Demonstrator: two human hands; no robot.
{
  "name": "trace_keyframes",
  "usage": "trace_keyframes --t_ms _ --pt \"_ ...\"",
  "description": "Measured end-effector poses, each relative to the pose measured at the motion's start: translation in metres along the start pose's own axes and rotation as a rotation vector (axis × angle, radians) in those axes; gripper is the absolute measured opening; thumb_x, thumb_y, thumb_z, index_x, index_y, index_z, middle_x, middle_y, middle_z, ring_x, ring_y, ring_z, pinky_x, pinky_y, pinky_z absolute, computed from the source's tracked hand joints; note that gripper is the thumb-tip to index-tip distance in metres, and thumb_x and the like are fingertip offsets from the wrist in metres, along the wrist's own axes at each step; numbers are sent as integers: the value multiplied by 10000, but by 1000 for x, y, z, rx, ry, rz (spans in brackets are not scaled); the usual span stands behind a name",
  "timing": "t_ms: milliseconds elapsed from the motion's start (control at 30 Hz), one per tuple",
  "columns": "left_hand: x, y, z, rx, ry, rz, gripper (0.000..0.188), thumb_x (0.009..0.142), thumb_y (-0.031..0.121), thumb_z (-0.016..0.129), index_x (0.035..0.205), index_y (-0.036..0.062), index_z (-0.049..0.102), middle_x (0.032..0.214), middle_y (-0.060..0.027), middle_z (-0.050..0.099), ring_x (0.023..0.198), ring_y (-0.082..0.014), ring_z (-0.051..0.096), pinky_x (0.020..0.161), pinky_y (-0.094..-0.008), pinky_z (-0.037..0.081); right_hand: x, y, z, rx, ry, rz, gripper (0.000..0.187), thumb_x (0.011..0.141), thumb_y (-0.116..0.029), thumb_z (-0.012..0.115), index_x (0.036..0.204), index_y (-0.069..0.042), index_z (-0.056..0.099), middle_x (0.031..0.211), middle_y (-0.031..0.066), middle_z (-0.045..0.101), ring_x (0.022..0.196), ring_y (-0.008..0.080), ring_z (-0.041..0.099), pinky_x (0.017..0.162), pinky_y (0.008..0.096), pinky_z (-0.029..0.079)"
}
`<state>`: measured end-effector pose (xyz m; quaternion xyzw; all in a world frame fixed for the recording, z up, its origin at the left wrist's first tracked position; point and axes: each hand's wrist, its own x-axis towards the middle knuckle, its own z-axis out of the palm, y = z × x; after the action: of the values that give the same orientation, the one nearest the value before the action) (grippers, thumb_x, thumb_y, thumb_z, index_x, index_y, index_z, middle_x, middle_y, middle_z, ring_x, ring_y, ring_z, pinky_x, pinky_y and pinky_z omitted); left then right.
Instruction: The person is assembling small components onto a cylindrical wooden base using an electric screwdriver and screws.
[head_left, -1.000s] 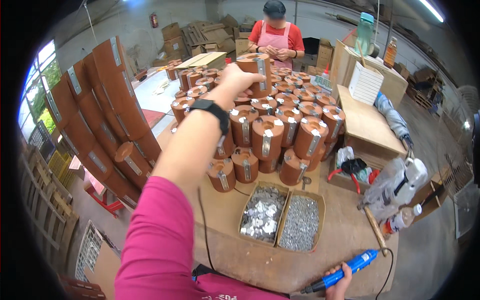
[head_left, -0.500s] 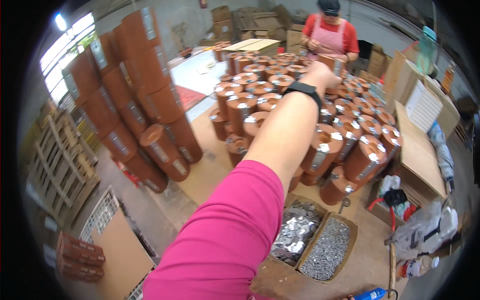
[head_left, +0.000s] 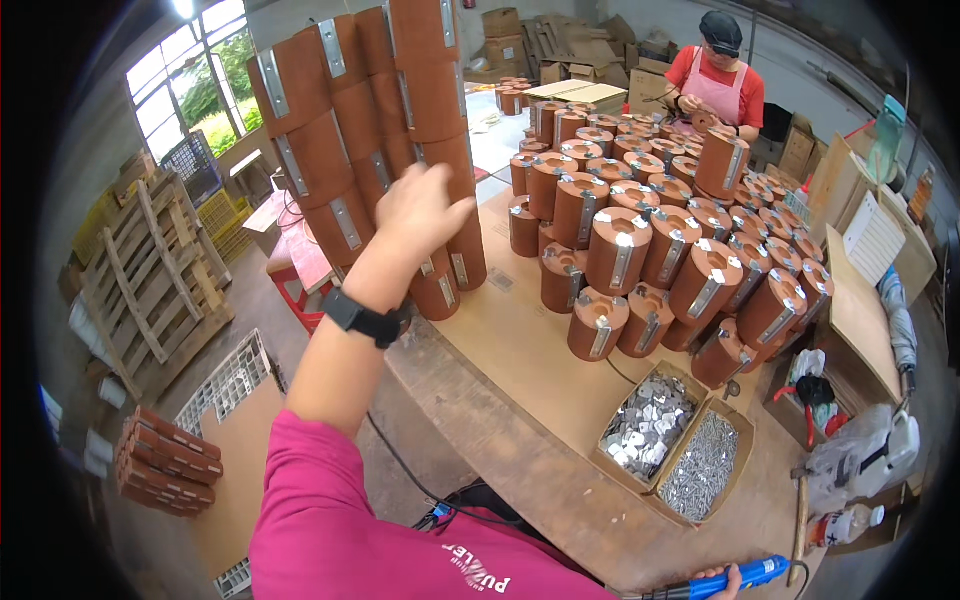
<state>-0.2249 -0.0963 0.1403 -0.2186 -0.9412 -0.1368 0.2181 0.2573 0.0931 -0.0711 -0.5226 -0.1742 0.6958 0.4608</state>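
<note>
A: Containers first. What's in them?

B: Two shallow tan cardboard trays, side by side on the brown wooden desk (head_left: 600,535). Left tray (head_left: 622,474): loose flat grey-and-silver metal pieces (head_left: 650,420). Right tray (head_left: 742,460): small silver screws (head_left: 703,460). Farther right, a small tan box (head_left: 793,412) with white plastic, black and red items.

A: And the cylinders?

B: Reddish-brown cylinders with metal strips (head_left: 620,245), massed in layers behind the trays. A tall stack of similar brown cylinders (head_left: 325,150) stands at the left.

A: Hands?

B: Left hand (head_left: 425,210) in front of the tall stack, fingers bent, thumb spread away from them. Palm side hidden; cannot tell whether it touches or grips a cylinder. Right hand (head_left: 734,582) low at the near edge, fingers wrapped around a blue pen-shaped power screwdriver (head_left: 765,570).

A: Edges, room?

B: Desk edge runs diagonally, from below the tall stack down to the right hand. Bare wood between that edge and the trays. A strip of flat tan sheet (head_left: 515,330) lies between stack and mass. Right side tighter: clear plastic bottle (head_left: 845,525), wooden stick (head_left: 800,525).
</note>
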Motion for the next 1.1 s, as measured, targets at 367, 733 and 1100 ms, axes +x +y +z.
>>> trace_keyframes --t_ms 367,733,1100 --pt "-26 -55 62 145 104 -140 441 587 268 738 934 44 582 1070 -131 415 1031 -301 378 793 -389 435 23 14 -35 28 -105 -114 136 751 -238 553 764 -131 471 605 -6 460 522 125 456 493 269 415" --pt "-125 25 3 -424 -92 436 378 492 102 751 734 -26 490 1147 -193 424 987 -335 485 787 -351 421 13 16 -17 60 -72 -88 169 743 -202 572 737 -79 457 619 36 473 547 169 484 512 312 429" --pt "-260 132 33 -683 -601 887 346 487 123 758 744 17 554 1110 -131 444 954 -315 495 759 -351 449 11 17 -16 30 -44 -143 179 721 -150 584 800 -35 473 643 67 496 550 186 514 503 342 456"
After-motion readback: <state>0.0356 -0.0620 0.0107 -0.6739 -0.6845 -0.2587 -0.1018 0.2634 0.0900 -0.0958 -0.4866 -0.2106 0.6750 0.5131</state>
